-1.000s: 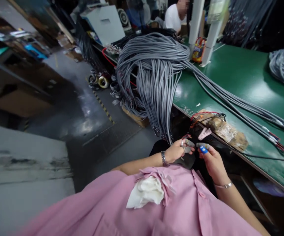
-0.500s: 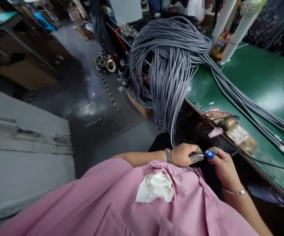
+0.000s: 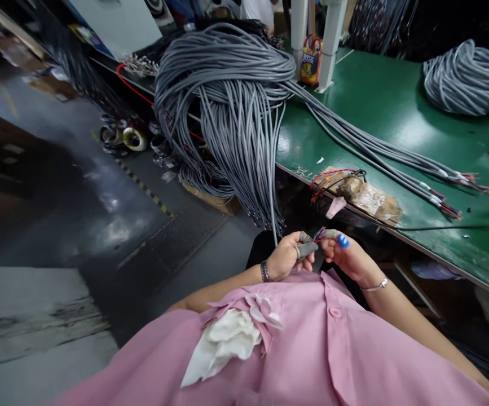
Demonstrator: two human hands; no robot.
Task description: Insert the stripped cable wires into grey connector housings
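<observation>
My left hand [image 3: 289, 255], its finger and thumb covered in grey wraps, pinches the end of a grey cable [image 3: 274, 208] that hangs from the big bundle on the bench. Thin coloured wires [image 3: 320, 233] fan out of that end between my two hands. My right hand [image 3: 349, 259] has its wrapped forefinger against these wires, fingers curled, with blue tape on the thumb. Both hands are close together in front of my lap. The large grey cable bundle [image 3: 227, 73] drapes over the bench edge beyond them.
On the green bench [image 3: 379, 107] lie cable ends with stripped wires [image 3: 451, 210], a taped block [image 3: 365, 197] at the edge and a coiled cable bundle [image 3: 470, 79]. A colourful packet [image 3: 311, 61] stands by white posts. Wire spools [image 3: 134, 139] sit on the floor left.
My view has turned right, so the bench shows more. Coloured wires now spread between my hands, where a short white piece showed before. My right thumb has moved off the fingertip pinch.
</observation>
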